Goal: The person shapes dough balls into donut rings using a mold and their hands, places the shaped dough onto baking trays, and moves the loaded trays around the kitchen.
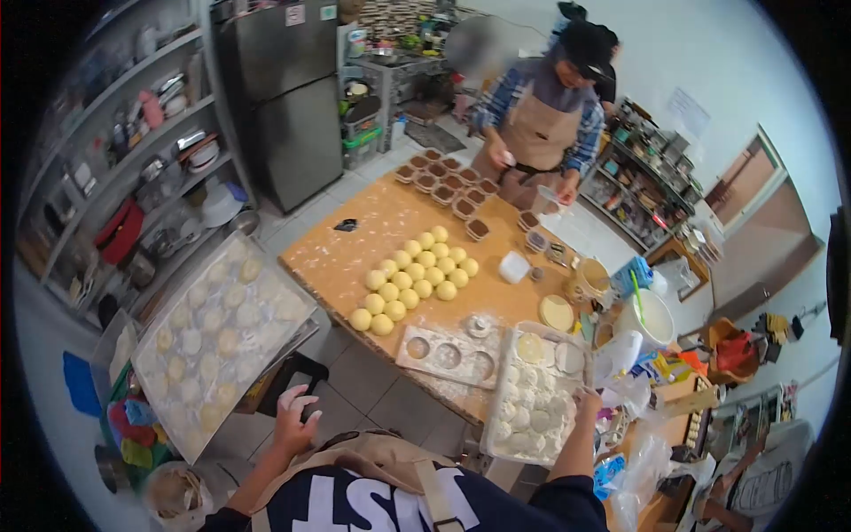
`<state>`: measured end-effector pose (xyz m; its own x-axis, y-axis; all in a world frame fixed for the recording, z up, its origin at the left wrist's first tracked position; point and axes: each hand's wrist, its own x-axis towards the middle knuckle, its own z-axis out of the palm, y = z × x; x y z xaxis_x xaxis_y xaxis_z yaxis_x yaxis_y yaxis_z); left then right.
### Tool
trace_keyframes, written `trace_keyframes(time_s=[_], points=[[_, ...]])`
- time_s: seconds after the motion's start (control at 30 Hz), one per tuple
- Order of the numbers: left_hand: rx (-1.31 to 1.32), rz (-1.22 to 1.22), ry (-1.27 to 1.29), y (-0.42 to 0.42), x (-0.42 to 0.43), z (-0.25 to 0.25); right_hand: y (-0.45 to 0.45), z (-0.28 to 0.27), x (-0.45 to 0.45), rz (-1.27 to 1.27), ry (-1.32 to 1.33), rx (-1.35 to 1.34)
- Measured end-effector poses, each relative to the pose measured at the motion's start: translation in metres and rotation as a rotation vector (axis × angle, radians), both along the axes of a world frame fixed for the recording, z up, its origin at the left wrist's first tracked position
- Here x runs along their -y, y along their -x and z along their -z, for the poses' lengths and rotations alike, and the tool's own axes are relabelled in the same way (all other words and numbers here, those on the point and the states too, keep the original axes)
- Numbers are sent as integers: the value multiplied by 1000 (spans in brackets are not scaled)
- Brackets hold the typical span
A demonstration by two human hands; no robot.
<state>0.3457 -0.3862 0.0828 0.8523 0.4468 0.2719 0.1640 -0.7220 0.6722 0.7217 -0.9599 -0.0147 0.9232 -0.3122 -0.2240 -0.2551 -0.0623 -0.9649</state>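
Observation:
My left hand [297, 418] is raised over the floor, between the table and a plastic-covered tray [297, 306] of flattened dough rounds. Its flour-dusted fingers are apart, with nothing seen in them. My right hand [586, 404] is at the right edge of a white tub [490, 434] holding floured dough pieces; its fingers are too small and partly hidden to show a grip. Left of the tub lies a floured wooden mould [415, 365] with three round hollows. Beyond it, yellow dough balls [409, 282] sit in rows on the wooden table [324, 266].
Across the table a person in an apron [542, 120] holds a small cup [547, 199]. Several brown-filled cups [464, 208] stand before them. A white bucket [651, 321], plastic bags [645, 465] and a round yellow lid [557, 312] crowd the right. A fridge [288, 115] and shelves [146, 142] stand left.

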Motion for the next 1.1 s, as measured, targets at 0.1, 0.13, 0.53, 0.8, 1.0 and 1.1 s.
trace_keyframes(time_s=[0.1, 0.13, 0.53, 0.8, 1.0, 1.1], points=[[20, 3, -17, 12, -9, -4, -3, -8, -9, 117, -339, -93], [30, -11, -19, 19, -14, -3, -28, 22, 16, -5, -525, -116], [-35, -251, 59, 179, -104, 21, 34, -159, -434, -842, -1116, -273], [88, -653, 188, 318, -153, 34, 220, -150, -732, -1381, -803, -585], [0, -862, 126, 380, -143, 22, 342, -109, -770, -1369, -423, -823], [-24, -952, 114, 401, -125, 35, 361, -84, -776, -1707, -231, -786]])
